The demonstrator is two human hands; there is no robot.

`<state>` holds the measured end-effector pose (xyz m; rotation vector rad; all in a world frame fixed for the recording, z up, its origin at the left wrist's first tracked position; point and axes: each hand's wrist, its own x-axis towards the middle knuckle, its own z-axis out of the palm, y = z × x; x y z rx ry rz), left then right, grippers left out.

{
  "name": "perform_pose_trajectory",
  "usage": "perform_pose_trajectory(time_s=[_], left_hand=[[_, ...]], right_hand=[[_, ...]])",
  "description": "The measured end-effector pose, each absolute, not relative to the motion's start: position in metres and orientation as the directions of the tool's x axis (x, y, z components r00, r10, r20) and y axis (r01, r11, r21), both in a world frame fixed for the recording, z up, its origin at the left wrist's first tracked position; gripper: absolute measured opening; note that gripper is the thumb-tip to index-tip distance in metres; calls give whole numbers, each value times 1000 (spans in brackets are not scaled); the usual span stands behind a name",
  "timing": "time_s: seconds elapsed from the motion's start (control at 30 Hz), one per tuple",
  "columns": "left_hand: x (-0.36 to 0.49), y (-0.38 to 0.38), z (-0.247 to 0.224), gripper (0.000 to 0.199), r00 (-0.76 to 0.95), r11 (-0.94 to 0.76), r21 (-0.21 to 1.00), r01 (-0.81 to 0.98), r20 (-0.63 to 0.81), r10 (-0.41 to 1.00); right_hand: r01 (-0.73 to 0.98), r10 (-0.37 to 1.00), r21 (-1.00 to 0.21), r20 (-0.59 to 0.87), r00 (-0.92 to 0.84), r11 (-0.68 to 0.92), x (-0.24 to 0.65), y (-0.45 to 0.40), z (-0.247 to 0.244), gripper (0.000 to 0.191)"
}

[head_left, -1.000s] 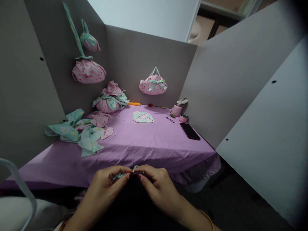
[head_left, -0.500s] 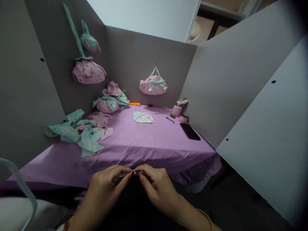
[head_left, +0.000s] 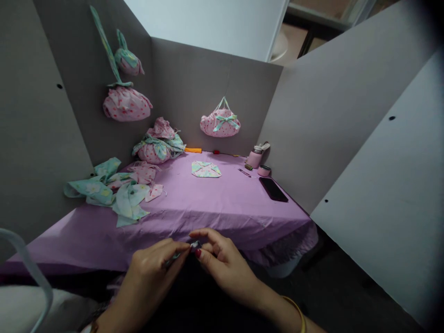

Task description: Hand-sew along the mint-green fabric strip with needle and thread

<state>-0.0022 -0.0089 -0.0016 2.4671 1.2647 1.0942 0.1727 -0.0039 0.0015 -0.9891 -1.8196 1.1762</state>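
A small piece of pale green fabric (head_left: 195, 245) sits between my two hands, just off the table's front edge. My left hand (head_left: 156, 266) pinches it between thumb and fingers, and part of it runs under those fingers. My right hand (head_left: 222, 261) meets it from the other side, its thumb with a red nail against the fabric and its index finger raised above. Most of the fabric is hidden by my fingers. On the purple tablecloth (head_left: 208, 199) beyond lies a flat patterned patch (head_left: 206, 169) in green and pink.
Loose green and pink cloth (head_left: 130, 199) lies at the left, with stuffed pouches (head_left: 154, 150) behind it. A phone (head_left: 273, 189), a pink bottle (head_left: 254, 157) and a small round tin (head_left: 264, 170) stand at the right. A pink pouch (head_left: 220, 124) hangs on the back panel.
My right index finger has lifted off the fabric and the right hand has opened slightly. More of the fabric shows between my hands. My left hand has hardly moved.
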Motion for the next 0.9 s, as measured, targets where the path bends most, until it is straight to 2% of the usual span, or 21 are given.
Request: perform_pose_trajectory(time_s=[0.1, 0.2, 0.3, 0.37, 0.43, 0.53, 0.6, 0.73, 0.9], left_hand=[[-2, -9, -1, 18, 369, -629, 456, 629, 538, 758], [0, -10, -2, 16, 373, -635, 477, 607, 535, 758], [0, -10, -4, 17, 380, -637, 527, 563, 519, 766], [0, -9, -5, 17, 369, -643, 553, 529, 533, 762], [-1, -6, -7, 17, 340, -648, 569, 507, 559, 757], [-2, -3, -7, 17, 310, -644, 573, 507, 576, 756], [-1, -3, -8, 18, 326, -651, 564, 509, 573, 752], [0, -4, -8, 18, 373, -675, 555, 486, 567, 734], [1, -5, -6, 18, 383, -660, 580, 478, 538, 751]], right_hand=[[10, 877, -988, 131, -462, 152, 170, 0, -1, 30], [-131, 878, -989, 125, -462, 72, 165, 1, -1, 33], [-184, 884, -983, 90, -458, 5, 161, 1, -1, 36], [-148, 873, -988, 31, -487, -48, 162, 3, -1, 36], [-43, 886, -999, 36, -462, 18, 165, 5, 0, 34], [185, 926, -930, 263, -269, 318, 173, 8, 3, 25], [278, 907, -868, 363, -213, 412, 177, 9, 5, 20], [198, 900, -902, 319, -296, 384, 173, 8, 7, 11], [31, 888, -901, 421, -183, 433, 162, 7, 2, 12]])
